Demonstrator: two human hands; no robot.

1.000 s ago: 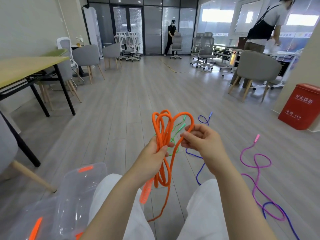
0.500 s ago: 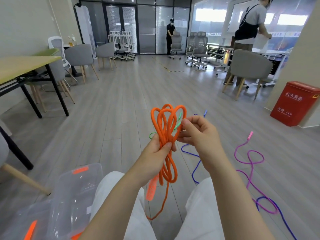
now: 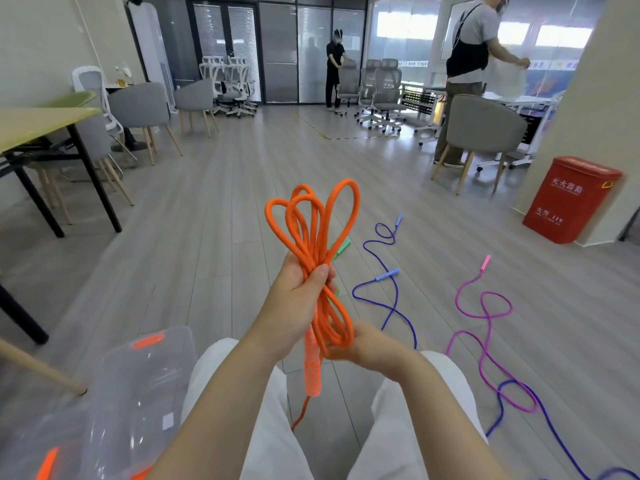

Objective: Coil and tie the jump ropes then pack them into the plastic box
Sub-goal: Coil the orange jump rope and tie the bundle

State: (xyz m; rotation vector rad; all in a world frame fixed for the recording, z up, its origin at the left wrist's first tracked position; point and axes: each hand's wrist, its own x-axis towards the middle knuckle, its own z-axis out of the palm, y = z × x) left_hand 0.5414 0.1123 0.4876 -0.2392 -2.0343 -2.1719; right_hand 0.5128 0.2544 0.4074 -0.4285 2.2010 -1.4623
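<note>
One hand, the right hand [image 3: 367, 348], had dropped from the top loops to cup the orange rope [image 3: 313, 251] coil's bottom, fingers curled around it; the left hand [image 3: 298, 299] gripped mid-bundle, so tying looked next.

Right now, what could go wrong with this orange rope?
The left hand grips the coil only at its middle, so the upper loops may spring apart. A loose tail dangles between the knees and could snag. The right hand only supports the lower loops; they might slip.
</note>
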